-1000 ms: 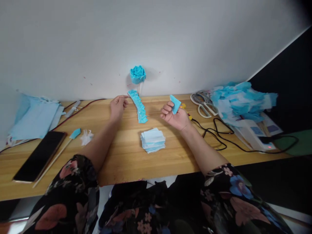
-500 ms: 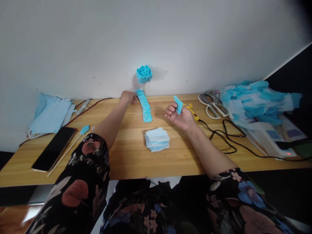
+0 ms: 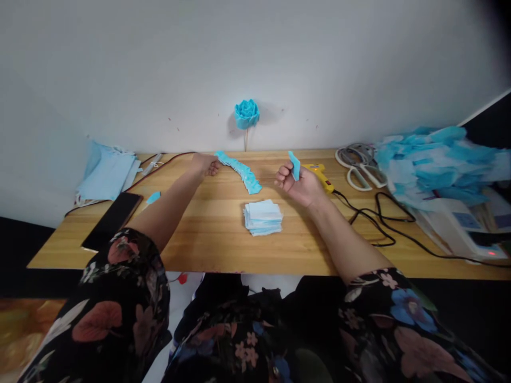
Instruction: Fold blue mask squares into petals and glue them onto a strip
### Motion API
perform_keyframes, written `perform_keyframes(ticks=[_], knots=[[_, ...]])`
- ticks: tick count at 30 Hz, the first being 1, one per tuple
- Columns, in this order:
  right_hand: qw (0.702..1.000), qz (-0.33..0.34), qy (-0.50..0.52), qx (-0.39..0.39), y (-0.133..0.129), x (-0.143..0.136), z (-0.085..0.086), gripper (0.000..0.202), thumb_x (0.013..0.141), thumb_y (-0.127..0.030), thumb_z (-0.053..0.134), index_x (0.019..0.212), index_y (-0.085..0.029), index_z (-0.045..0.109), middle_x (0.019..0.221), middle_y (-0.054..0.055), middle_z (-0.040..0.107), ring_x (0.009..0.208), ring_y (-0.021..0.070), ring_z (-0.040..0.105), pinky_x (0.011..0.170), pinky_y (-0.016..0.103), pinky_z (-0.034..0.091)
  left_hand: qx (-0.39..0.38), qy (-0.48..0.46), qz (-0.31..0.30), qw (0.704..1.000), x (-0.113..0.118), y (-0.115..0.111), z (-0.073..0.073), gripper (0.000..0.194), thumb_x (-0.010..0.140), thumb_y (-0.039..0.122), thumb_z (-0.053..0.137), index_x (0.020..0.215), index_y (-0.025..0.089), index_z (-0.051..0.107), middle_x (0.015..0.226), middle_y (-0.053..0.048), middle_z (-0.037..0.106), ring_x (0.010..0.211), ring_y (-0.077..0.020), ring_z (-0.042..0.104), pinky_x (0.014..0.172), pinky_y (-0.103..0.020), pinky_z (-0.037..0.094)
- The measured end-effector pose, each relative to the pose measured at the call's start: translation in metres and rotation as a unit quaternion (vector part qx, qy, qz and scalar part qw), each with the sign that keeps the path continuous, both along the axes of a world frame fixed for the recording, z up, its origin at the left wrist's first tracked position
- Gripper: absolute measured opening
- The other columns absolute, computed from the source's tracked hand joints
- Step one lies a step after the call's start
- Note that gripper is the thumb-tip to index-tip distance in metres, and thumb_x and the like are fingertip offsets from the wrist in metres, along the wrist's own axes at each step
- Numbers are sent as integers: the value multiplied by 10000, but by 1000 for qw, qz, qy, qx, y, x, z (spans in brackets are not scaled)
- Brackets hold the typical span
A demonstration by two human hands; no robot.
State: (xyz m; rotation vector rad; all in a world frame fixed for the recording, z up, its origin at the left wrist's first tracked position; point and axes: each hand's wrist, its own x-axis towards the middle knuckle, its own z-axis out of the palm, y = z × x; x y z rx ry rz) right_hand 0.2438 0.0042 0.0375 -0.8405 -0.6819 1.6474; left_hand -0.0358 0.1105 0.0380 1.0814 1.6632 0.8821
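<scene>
Wooden tabletop (image 3: 215,239); blue strip (image 3: 241,169) slants, far end left.

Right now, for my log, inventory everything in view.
flower: 1, blue, wall-side
petal row: 1, blue, mid-back
stack: 1, blue-white, centre
folded piece: 1, blue, in right hand
glue gun: 1, yellow, right
scissors: 1, white, right
coil: 1, grey, behind scissors
scraps: 1 heap, blue-white, right
device: 1, white, below scraps
cords: 2+, dark, both sides
masks: 1 pile, blue, left
phone: 1, black, left
loose piece: 1, blue, beside phone
tube: 1, whitish, beside masks
table: 1, wood-brown, beneath
wall: 1, grey, behind
left hand, right hand: 2, bare, mid-table
sleeves: 2, floral black, foreground
</scene>
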Motion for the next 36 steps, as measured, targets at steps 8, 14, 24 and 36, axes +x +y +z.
perform_keyframes(ticks=[8, 14, 24, 36], knots=[[972, -50, -208, 100, 4, -7, -16, 439, 917, -594, 675, 704, -230, 556, 647, -21, 578, 614, 128, 533, 637, 254, 495, 82, 62, -70, 992, -5, -70, 21, 308, 974, 284, 567, 713, 167, 680, 630, -13, 613, 519, -109, 538, 536, -235, 429], [879, -93, -426, 194, 2, -5, -21, 526, 956, -695, 523, 681, -249, 473, 638, -16, 551, 656, 165, 527, 680, 304, 442, 149, 4, -242, 959, 70, -95, 24, 358, 943, 381, 661, 673, 151, 711, 616, -34, 637, 557, -120, 549, 536, -235, 416], [806, -136, -529, 231, -4, -5, -13, 547, 964, -731, 389, 688, -260, 354, 643, -14, 459, 653, 170, 437, 668, 321, 360, 100, -93, -240, 961, 111, -87, 17, 282, 857, 260, 717, 610, 165, 619, 557, 13, 573, 486, -89, 467, 495, -239, 348], [877, -66, -432, 197, -2, 1, -12, 514, 832, -712, 632, 684, -234, 515, 665, -19, 515, 673, 153, 473, 652, 294, 397, 128, -115, -234, 957, 100, -78, -9, 282, 839, 290, 731, 602, 185, 619, 579, 10, 590, 528, -96, 503, 529, -237, 370]])
